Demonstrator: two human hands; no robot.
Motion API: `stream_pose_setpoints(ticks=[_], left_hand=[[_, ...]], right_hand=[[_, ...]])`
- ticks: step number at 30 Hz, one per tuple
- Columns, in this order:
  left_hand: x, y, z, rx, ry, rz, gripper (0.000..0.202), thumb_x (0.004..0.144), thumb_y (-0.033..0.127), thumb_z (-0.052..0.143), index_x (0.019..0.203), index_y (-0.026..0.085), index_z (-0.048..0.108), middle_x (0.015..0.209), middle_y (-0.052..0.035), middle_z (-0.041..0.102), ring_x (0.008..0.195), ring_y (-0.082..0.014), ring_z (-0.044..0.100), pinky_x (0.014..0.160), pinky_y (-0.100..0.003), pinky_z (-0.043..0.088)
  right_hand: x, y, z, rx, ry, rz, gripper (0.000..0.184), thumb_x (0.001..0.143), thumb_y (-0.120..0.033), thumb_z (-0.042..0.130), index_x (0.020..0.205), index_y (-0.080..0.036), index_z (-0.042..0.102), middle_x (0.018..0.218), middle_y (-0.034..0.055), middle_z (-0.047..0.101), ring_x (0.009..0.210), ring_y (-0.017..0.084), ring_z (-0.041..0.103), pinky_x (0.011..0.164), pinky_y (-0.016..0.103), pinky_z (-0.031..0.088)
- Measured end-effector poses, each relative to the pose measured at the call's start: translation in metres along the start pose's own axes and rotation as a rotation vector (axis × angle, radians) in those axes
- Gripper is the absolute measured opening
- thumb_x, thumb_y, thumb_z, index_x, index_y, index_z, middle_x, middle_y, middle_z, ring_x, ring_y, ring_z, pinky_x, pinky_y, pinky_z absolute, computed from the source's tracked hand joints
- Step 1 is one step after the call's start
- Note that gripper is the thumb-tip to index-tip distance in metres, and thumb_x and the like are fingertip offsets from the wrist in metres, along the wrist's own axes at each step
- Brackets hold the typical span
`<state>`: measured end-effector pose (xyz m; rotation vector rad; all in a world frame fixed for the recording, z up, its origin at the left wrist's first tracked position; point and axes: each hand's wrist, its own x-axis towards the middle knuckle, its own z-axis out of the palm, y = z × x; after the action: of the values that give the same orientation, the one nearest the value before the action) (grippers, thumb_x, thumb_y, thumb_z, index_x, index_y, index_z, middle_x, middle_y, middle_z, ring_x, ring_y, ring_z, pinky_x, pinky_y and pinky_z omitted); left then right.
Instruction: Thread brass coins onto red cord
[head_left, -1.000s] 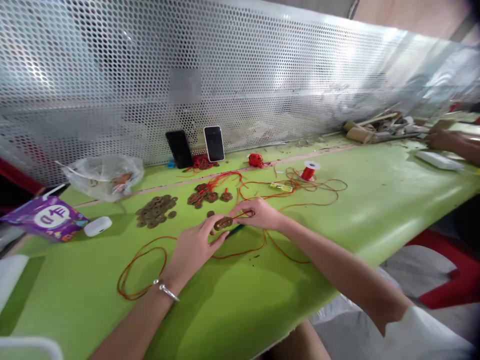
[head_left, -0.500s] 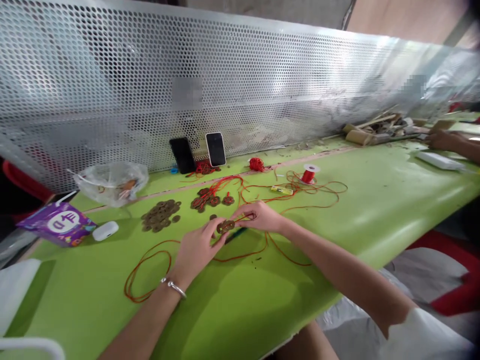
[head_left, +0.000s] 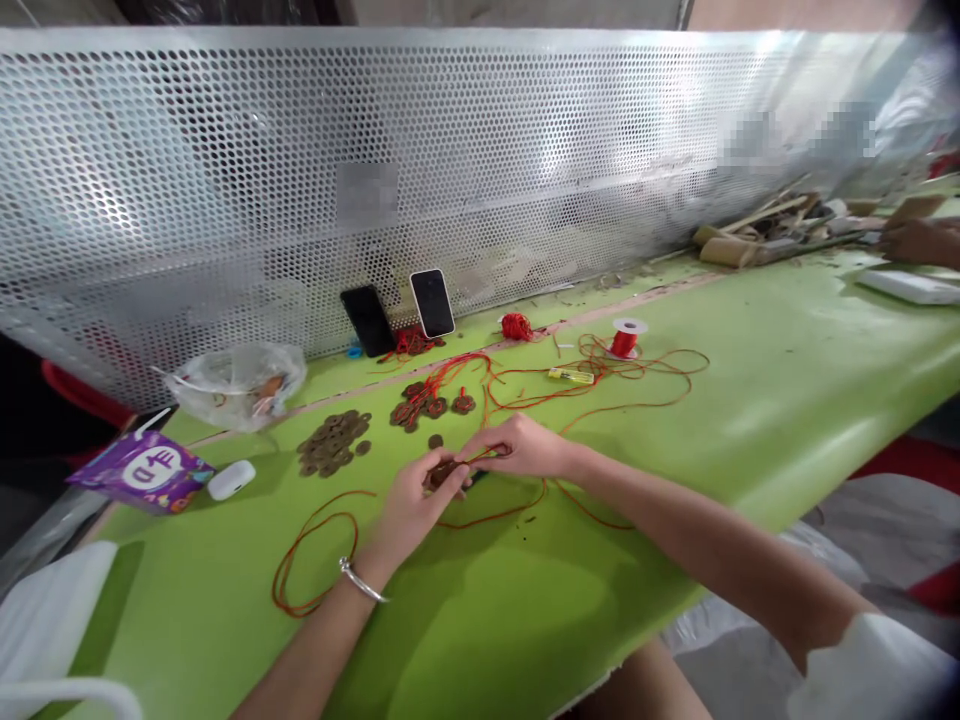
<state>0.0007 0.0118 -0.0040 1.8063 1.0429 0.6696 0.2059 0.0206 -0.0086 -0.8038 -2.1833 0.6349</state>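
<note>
My left hand (head_left: 416,505), with a silver bangle at the wrist, pinches a small cluster of bronze coins (head_left: 444,471) just above the green table (head_left: 750,400). My right hand (head_left: 521,447) meets it from the right, fingers closed on the red cord (head_left: 491,515) that runs through the coins. The cord trails in loops toward the table's near left (head_left: 304,560). Finished coin-and-cord pieces (head_left: 427,400) lie just beyond my hands, and a loose pile of coins (head_left: 332,442) sits to their left.
Two phones (head_left: 397,310) lean on the perforated metal screen (head_left: 450,170). A red thread spool (head_left: 624,338), a yellow lighter (head_left: 570,376), a plastic bag (head_left: 236,380), a purple packet (head_left: 142,470) and a white earbud case (head_left: 231,479) lie around. Another person's hand (head_left: 919,240) works at far right.
My view has tilted and shifted a little. Both hands stay together over the coins, with the left fingers curling tighter around the cluster.
</note>
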Motion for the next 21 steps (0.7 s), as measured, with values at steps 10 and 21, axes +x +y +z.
stream_pose_setpoints(ticks=[10, 21], left_hand=[[0.001, 0.000, 0.004, -0.229, 0.049, -0.045, 0.032, 0.076, 0.045, 0.065, 0.082, 0.015, 0.059, 0.064, 0.0012, 0.061, 0.054, -0.0115, 0.059, 0.055, -0.024, 0.048], [0.001, 0.001, 0.004, -0.198, 0.096, -0.040, 0.030, 0.076, 0.045, 0.063, 0.080, 0.017, 0.052, 0.062, 0.0043, 0.057, 0.048, -0.0101, 0.057, 0.050, -0.023, 0.046]], right_hand=[[0.000, -0.002, 0.006, -0.179, -0.013, 0.022, 0.021, 0.086, -0.024, 0.060, 0.105, -0.023, 0.069, 0.085, 0.0008, 0.072, 0.056, 0.010, 0.058, 0.056, 0.019, 0.039], [0.005, -0.002, 0.011, -0.203, 0.027, 0.003, 0.023, 0.085, -0.024, 0.059, 0.106, -0.023, 0.068, 0.076, -0.0011, 0.069, 0.048, 0.008, 0.044, 0.053, 0.019, 0.035]])
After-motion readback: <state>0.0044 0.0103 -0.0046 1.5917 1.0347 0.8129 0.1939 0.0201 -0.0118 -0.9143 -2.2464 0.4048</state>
